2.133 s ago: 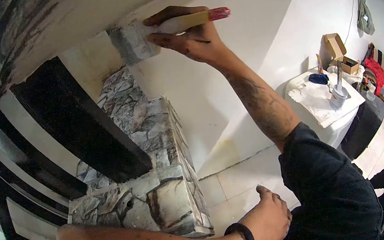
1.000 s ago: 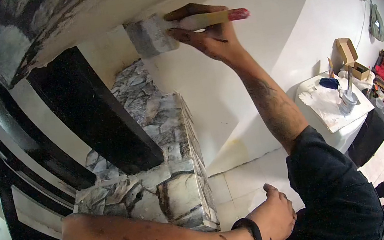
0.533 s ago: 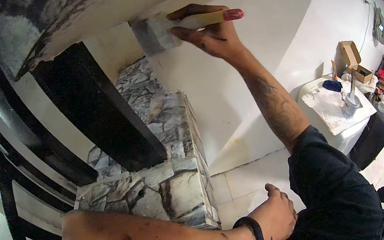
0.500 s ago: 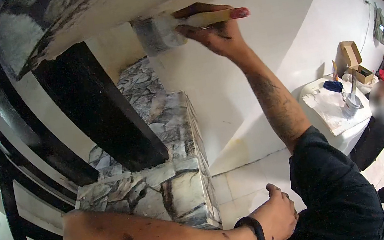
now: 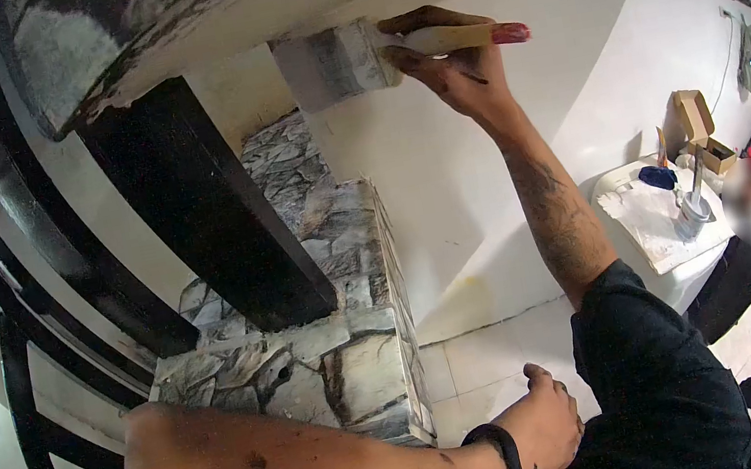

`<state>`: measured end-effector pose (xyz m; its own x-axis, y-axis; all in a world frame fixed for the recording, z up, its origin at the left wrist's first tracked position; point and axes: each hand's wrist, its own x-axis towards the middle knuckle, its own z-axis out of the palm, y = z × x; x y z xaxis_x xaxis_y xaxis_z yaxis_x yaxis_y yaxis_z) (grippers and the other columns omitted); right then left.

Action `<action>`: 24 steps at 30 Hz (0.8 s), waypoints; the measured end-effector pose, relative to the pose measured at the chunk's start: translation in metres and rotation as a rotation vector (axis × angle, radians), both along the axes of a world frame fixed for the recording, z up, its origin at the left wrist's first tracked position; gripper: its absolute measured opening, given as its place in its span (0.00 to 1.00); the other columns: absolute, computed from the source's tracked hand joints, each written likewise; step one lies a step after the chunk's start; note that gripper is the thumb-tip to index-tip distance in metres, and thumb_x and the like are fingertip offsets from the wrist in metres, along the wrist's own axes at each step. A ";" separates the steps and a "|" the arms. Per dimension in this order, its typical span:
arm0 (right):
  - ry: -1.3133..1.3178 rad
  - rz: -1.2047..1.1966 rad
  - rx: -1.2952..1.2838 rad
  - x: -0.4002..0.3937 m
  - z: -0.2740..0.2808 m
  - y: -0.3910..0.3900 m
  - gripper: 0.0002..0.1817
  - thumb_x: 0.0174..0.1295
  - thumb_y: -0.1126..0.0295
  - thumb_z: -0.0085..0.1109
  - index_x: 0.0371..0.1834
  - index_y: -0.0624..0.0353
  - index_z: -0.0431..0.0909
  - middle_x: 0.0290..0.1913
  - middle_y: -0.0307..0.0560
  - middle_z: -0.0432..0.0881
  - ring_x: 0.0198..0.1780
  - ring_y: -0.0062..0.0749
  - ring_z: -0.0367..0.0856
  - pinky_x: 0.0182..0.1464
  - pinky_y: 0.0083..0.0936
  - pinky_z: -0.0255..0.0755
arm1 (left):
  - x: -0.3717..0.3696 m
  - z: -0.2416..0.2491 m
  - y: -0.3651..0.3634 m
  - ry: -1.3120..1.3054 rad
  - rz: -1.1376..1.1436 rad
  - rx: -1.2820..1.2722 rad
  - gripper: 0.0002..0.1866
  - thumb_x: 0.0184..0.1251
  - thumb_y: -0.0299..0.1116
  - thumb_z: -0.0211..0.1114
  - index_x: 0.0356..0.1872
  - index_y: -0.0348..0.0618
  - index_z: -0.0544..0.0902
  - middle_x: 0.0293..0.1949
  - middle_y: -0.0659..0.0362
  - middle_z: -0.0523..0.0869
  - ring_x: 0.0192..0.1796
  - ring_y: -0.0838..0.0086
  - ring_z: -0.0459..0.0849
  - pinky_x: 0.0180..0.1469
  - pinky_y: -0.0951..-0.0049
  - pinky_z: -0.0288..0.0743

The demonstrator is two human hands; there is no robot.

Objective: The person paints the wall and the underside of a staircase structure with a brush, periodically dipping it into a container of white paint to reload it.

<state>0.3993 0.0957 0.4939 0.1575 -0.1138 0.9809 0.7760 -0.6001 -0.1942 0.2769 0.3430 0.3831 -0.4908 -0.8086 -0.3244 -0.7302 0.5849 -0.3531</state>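
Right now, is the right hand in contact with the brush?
Touching. The head view shows the right hand with its fingers closed around the brush handle.

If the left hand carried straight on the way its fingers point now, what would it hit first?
Most likely the black clothing just past the fingertips of the left hand. One camera leaves the depth unclear, so it might pass in front of it instead.
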 end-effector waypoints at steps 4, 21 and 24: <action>-0.098 -0.021 -0.096 0.003 0.004 0.022 0.12 0.57 0.78 0.69 0.44 0.68 0.84 0.42 0.48 0.87 0.43 0.26 0.84 0.49 0.23 0.79 | 0.000 -0.002 -0.002 0.058 0.031 0.013 0.21 0.69 0.39 0.51 0.55 0.37 0.80 0.45 0.45 0.82 0.50 0.53 0.81 0.55 0.41 0.71; -0.087 -0.094 -0.060 0.007 0.007 0.014 0.13 0.58 0.76 0.70 0.46 0.68 0.83 0.40 0.48 0.87 0.40 0.26 0.84 0.44 0.21 0.78 | 0.002 -0.004 -0.002 0.083 0.053 0.019 0.21 0.70 0.41 0.51 0.56 0.38 0.78 0.45 0.46 0.81 0.47 0.55 0.80 0.55 0.42 0.69; -0.062 -0.033 0.014 0.001 0.004 0.000 0.13 0.58 0.77 0.69 0.45 0.69 0.83 0.40 0.49 0.87 0.39 0.25 0.83 0.43 0.21 0.78 | 0.001 -0.002 0.000 0.020 0.027 -0.009 0.22 0.71 0.42 0.51 0.57 0.38 0.78 0.45 0.47 0.81 0.48 0.55 0.80 0.55 0.43 0.69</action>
